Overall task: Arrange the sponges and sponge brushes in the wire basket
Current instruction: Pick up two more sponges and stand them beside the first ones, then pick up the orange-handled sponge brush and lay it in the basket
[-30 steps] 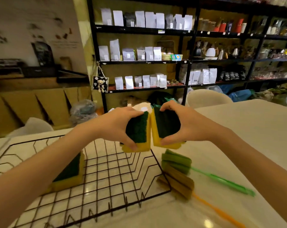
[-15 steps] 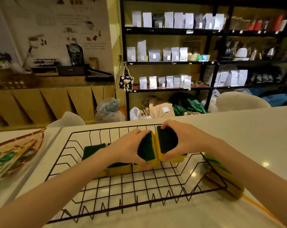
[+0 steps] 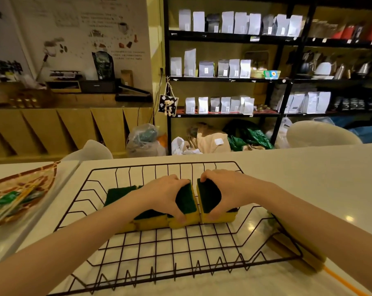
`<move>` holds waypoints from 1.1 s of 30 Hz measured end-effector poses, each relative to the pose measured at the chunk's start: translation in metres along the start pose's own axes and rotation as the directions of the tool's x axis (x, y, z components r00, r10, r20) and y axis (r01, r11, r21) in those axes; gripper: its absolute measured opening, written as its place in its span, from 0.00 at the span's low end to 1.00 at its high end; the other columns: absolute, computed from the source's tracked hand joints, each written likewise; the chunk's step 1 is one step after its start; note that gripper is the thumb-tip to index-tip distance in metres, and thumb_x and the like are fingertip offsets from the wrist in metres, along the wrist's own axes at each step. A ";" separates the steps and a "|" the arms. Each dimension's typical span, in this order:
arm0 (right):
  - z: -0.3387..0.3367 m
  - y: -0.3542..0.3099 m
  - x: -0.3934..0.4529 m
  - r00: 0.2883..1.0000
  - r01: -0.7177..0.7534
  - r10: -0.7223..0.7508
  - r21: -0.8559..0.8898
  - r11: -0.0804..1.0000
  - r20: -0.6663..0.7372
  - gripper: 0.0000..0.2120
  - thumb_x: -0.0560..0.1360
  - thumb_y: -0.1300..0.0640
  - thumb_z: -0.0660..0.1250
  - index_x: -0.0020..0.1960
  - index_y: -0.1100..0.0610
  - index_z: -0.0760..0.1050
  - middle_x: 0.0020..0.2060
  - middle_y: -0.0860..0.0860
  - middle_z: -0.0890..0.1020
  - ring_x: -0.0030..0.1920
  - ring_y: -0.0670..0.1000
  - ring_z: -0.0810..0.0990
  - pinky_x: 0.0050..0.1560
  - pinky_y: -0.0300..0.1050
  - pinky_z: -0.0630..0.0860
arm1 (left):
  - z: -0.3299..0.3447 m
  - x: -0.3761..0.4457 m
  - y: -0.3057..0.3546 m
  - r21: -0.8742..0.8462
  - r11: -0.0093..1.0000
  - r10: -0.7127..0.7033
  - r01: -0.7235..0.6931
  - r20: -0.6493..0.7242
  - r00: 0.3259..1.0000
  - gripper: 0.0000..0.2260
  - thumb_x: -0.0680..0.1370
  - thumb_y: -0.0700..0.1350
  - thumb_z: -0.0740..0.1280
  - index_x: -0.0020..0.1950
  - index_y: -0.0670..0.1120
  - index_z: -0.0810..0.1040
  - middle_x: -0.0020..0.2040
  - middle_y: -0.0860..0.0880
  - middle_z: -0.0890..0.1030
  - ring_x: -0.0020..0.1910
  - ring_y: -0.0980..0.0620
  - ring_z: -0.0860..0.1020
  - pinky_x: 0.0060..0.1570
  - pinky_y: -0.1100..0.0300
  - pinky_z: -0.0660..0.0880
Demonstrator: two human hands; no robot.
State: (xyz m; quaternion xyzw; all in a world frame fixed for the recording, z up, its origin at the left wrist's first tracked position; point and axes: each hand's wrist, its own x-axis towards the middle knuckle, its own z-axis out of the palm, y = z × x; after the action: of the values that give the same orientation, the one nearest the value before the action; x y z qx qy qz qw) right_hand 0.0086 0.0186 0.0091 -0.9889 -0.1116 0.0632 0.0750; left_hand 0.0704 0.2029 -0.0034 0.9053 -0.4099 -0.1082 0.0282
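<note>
Lying at far left on the white counter (image 3: 308,167): a patterned packet (image 3: 16,195). Sitting flat in the wire basket (image 3: 138,263): two green-topped yellow sponges (image 3: 121,193), partly hidden by the forearm. Pinching one upright sponge (image 3: 186,201) in the left hand (image 3: 161,195), thumb below, fingers curled over the top. Gripping a second upright sponge (image 3: 208,198) the same way in the right hand (image 3: 227,189), both touching side by side on the basket floor. Resting just outside the right rim: sponge brushes (image 3: 304,253), orange handle (image 3: 340,280) trailing.
</note>
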 end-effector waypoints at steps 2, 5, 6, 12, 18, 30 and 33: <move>0.004 0.001 0.002 1.000 0.011 -0.011 -0.024 1.000 0.023 0.39 0.59 0.38 0.74 0.63 0.49 0.61 0.55 0.49 0.73 0.51 0.50 0.72 0.49 0.44 0.75 | 0.000 0.002 0.003 0.016 1.000 0.004 -0.004 0.012 1.000 0.42 0.64 0.59 0.73 0.72 0.49 0.57 0.62 0.46 0.70 0.59 0.48 0.70 0.58 0.54 0.73; 0.008 0.002 0.004 0.998 0.002 -0.002 -0.001 1.000 0.059 0.39 0.59 0.38 0.74 0.63 0.50 0.61 0.54 0.50 0.73 0.51 0.50 0.72 0.51 0.47 0.76 | -0.001 0.005 0.006 0.011 1.000 0.011 -0.012 0.023 1.000 0.40 0.64 0.58 0.73 0.71 0.49 0.60 0.61 0.46 0.71 0.57 0.49 0.70 0.57 0.53 0.73; 0.009 0.003 0.004 0.998 0.000 0.000 0.009 1.000 0.062 0.39 0.59 0.38 0.74 0.63 0.50 0.61 0.54 0.50 0.73 0.51 0.50 0.72 0.52 0.48 0.76 | -0.001 0.006 0.006 0.007 1.000 0.015 -0.015 0.024 1.000 0.40 0.64 0.58 0.74 0.70 0.50 0.60 0.61 0.47 0.71 0.57 0.49 0.70 0.57 0.53 0.73; 0.014 0.004 0.006 0.999 0.009 -0.009 -0.007 1.000 0.045 0.38 0.60 0.37 0.73 0.62 0.51 0.63 0.54 0.51 0.74 0.52 0.50 0.72 0.52 0.49 0.77 | 0.003 0.007 0.009 -0.012 0.999 0.033 -0.033 0.002 0.999 0.38 0.64 0.58 0.73 0.69 0.51 0.63 0.62 0.51 0.74 0.60 0.50 0.71 0.59 0.51 0.73; 0.013 0.001 0.000 0.999 0.034 -0.036 -0.194 0.980 -0.011 0.39 0.60 0.33 0.70 0.64 0.53 0.66 0.58 0.53 0.71 0.59 0.52 0.66 0.59 0.48 0.72 | 0.004 0.007 0.014 0.153 0.988 -0.032 0.011 0.137 0.990 0.42 0.69 0.60 0.68 0.75 0.51 0.48 0.76 0.47 0.56 0.72 0.47 0.59 0.68 0.47 0.65; -0.017 0.011 -0.094 0.913 -0.118 0.217 0.283 0.952 -0.347 0.39 0.64 0.41 0.72 0.70 0.44 0.57 0.71 0.44 0.65 0.65 0.43 0.65 0.62 0.39 0.62 | -0.047 -0.008 0.089 -0.051 0.983 0.176 -0.176 0.002 0.984 0.22 0.73 0.55 0.66 0.64 0.48 0.72 0.60 0.48 0.78 0.57 0.51 0.76 0.59 0.54 0.74; -0.015 0.018 -0.131 0.839 -0.154 0.316 0.363 0.919 -0.443 0.31 0.69 0.45 0.69 0.68 0.47 0.62 0.63 0.47 0.73 0.59 0.44 0.71 0.60 0.42 0.70 | -0.041 -0.010 0.122 -0.131 0.925 0.318 -0.358 -0.251 0.914 0.16 0.73 0.52 0.67 0.59 0.48 0.76 0.54 0.50 0.81 0.51 0.54 0.78 0.50 0.61 0.77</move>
State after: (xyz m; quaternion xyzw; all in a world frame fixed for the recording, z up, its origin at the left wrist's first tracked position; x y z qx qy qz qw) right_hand -0.1125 -0.0315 0.0351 -0.9534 0.0464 -0.1654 0.2480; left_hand -0.0172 0.1276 0.0554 0.8208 -0.5438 -0.0340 0.1714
